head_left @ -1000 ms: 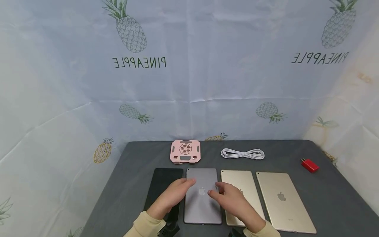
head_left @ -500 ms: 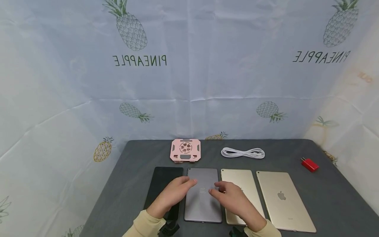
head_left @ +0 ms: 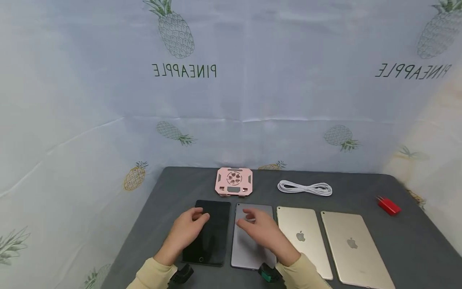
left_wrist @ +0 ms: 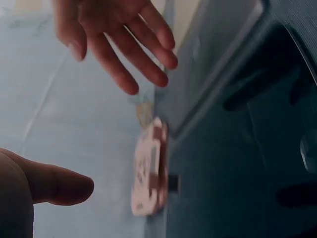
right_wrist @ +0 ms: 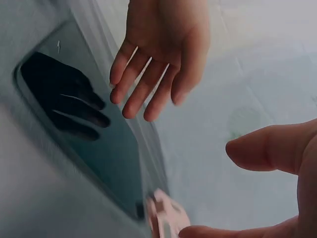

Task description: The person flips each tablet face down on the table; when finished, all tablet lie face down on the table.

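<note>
Over the black tablet (head_left: 213, 245), which lies screen up, hovers my left hand (head_left: 184, 229) with thumb and fingers apart and nothing between them. My right hand (head_left: 261, 229) is above the grey tablet (head_left: 242, 253), which lies back up; its fingers are loosely bent and hold nothing. In the left wrist view the right hand (left_wrist: 116, 25) shows spread fingers, and dark hand reflections lie on the black tablet (left_wrist: 223, 163). The right wrist view shows the left hand (right_wrist: 163, 54) with straight fingers, apart from the black tablet (right_wrist: 116, 163).
Two gold tablets (head_left: 297, 220) (head_left: 355, 253) lie back up at the right. Behind them are a bundled white cable (head_left: 304, 188) and a red plug adapter (head_left: 389, 206). A pink stand (head_left: 234, 182) sits near the far edge of the dark grey table (head_left: 173, 188), before a pineapple-print cloth (head_left: 231, 100).
Both hands have moved left: the left from the grey tablet's edge to over the black one, the right from between grey and gold tablets to over the grey. The head view has shifted slightly.
</note>
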Available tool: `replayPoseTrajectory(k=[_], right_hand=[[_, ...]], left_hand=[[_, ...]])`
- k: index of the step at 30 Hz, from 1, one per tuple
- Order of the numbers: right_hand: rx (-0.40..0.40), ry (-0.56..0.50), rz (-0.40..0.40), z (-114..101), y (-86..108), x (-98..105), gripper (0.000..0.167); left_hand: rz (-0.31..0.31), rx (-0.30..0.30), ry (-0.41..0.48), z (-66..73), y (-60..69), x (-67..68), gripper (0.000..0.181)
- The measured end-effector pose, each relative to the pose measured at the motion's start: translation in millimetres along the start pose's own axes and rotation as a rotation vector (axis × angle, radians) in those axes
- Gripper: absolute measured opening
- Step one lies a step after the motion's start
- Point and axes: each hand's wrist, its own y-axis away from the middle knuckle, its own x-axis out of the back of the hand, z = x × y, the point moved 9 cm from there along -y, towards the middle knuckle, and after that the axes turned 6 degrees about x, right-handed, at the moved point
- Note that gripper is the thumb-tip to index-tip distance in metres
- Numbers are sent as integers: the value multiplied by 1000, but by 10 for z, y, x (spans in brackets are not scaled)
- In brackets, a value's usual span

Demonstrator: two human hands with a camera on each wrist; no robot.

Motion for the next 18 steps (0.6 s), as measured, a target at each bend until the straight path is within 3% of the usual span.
replayPoseTrajectory(k=[5, 9, 18], right_hand=[[1, -6, -80, -96, -137, -385, 73], [-7, -31, -103, -135, -175, -540, 78], [-4, -70, -112, -212, -216, -610, 78]], left_hand=[[13, 62, -76, -280, -113, 187, 55], [-13, 83, -101, -382, -152, 235, 49], [-54, 108, 84, -433, -153, 258, 35]])
